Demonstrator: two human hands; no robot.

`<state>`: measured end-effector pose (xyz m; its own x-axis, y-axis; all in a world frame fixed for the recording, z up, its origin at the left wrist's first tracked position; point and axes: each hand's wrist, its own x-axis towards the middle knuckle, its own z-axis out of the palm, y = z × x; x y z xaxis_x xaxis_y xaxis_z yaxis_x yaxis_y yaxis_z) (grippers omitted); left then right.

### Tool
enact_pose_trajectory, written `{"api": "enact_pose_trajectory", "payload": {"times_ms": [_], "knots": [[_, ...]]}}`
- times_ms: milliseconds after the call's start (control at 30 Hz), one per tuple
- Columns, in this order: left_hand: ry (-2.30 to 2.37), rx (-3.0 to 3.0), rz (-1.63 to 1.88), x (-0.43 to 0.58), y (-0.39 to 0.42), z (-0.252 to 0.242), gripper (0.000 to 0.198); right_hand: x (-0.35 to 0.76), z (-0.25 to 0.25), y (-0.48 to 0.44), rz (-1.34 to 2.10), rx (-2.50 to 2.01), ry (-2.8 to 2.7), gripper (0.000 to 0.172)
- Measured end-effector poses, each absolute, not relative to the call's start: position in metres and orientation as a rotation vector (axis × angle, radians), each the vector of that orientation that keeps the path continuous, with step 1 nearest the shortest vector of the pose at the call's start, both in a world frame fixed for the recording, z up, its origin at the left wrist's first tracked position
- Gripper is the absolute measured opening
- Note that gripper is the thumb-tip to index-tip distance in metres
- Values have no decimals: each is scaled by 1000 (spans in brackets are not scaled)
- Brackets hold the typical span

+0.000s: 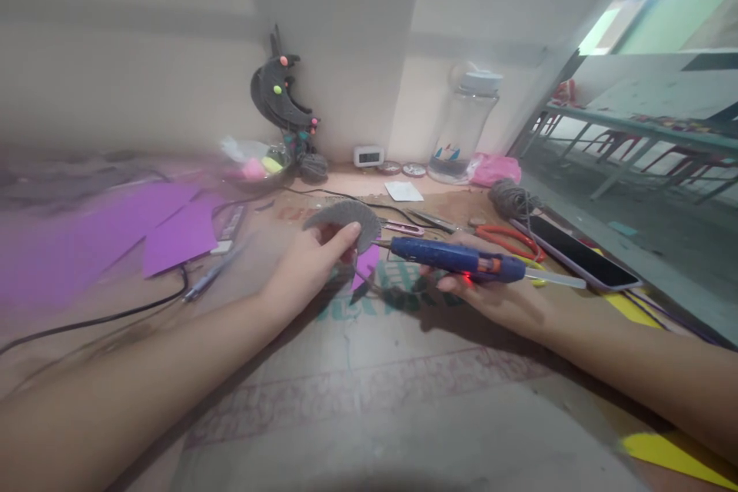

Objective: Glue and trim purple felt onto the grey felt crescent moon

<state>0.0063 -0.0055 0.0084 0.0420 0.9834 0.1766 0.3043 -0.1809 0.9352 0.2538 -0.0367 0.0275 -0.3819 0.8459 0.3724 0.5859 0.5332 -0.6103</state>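
Between the thumb and fingers of my left hand [323,257] is a grey crescent moon piece [346,217], its curve facing up. My right hand [478,288] grips a blue hot glue gun [438,254] with a red light glowing on it and a clear glue stick [556,277] sticking out of its back. The gun's nozzle [383,243] points left and sits right at the crescent's right end; whether it touches cannot be made out. Just under that end shows a small purple paper piece [367,265].
Purple sheets [178,234] and a pen [211,277] lie left. Behind are a pink cutter [402,227], orange-handled scissors [507,237], a digital clock [368,157] and a water bottle [466,127]. A decorated dark crescent [270,96] leans on the wall. A phone [576,250] and grey yarn [513,200] are right.
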Motion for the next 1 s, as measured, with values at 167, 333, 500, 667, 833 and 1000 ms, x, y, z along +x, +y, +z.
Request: {"api": "enact_pose_trajectory", "payload": {"times_ms": [167, 333, 500, 667, 833, 1000], "knots": [[1399, 1612, 1138, 5, -5, 8, 39, 253, 20, -32, 556, -1202, -2152, 22], [1446, 1659, 1112, 5, -6, 8, 41, 252, 16, -30, 619, -1254, -2142, 26], [1506, 1688, 1072, 6, -7, 10, 40, 251, 17, -31, 649, -1245, -2176, 28], [1496, 1698, 1087, 6, -7, 10, 36, 251, 17, -31, 646, -1253, -2189, 29], [1481, 1706, 1130, 6, -7, 10, 35, 247, 22, -33, 644, -1251, -2182, 26], [1513, 1713, 1112, 5, -7, 10, 36, 247, 23, -33, 633, -1240, -2191, 26]]}}
